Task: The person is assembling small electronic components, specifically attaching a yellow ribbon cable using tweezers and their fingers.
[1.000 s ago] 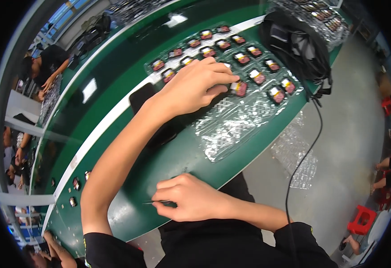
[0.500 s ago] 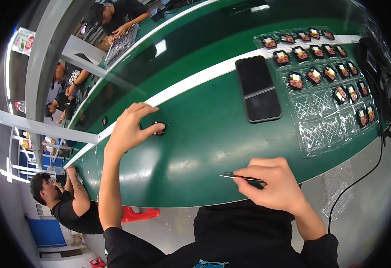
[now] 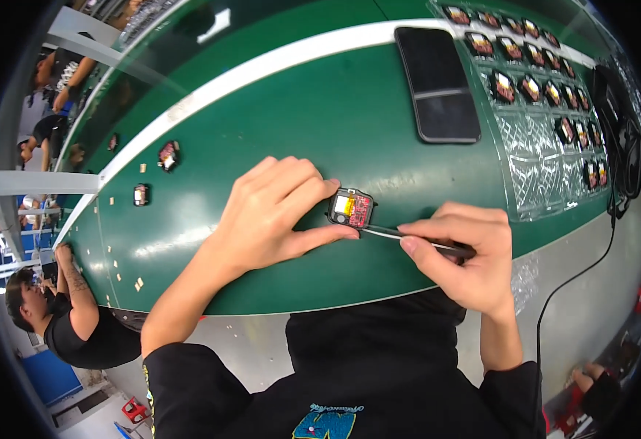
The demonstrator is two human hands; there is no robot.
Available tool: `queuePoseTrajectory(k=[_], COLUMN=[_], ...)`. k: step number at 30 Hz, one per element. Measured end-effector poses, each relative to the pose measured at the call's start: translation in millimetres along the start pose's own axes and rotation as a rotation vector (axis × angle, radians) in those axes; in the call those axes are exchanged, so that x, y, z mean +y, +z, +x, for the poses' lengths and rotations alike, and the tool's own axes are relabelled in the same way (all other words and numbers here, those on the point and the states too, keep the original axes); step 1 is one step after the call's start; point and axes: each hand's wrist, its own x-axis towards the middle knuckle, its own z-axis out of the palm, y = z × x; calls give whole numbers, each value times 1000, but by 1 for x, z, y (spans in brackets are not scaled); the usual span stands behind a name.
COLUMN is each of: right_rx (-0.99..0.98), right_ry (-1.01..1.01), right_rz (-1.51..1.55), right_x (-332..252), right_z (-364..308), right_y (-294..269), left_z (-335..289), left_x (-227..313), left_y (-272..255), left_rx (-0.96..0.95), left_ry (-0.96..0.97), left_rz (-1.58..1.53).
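Gadget [image 3: 352, 209], brought nearer, is sitting between both hands: left hand [image 3: 269, 212], thumb and finger parted, is holding its edges from nine o'clock; right hand [image 3: 478, 260] is pinching tweezers [image 3: 390, 235], now reaching its five o'clock side.

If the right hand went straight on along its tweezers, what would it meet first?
The tweezers in the right hand would likely meet the lower right corner of the black-framed circuit module; their tips look right at it, though contact is unclear. The thumb of the left hand lies just beyond.
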Motion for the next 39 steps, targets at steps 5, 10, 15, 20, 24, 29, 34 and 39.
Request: queuePoseTrajectory(k=[5, 10, 15, 20, 24, 29, 34, 39], right_rx=[20, 4, -36, -52, -60, -50, -50, -48], right_ry=[31, 41, 313, 64, -83, -144, -135, -130], right_rz=[-15, 44, 243, -61, -125, -187, -179, -172], right_x=[2, 2, -7, 1, 5, 7, 8, 8], right_z=[1, 0, 6, 18, 21, 23, 22, 20], right_y=[-2, -3, -11, 2, 9, 12, 13, 9], left_z=[9, 7, 7, 4, 5, 6, 5, 7], left_x=[-1, -7, 0, 1, 0, 0, -1, -2], left_y=[2, -6, -6, -5, -2, -4, -5, -5], left_rx=[13, -119, -151, -137, -130, -151, -158, -156], left_ry=[13, 16, -91, -107, -125, -122, -117, -114], left_rz=[-116, -211, -369, -333, -330, -329, -322, -334])
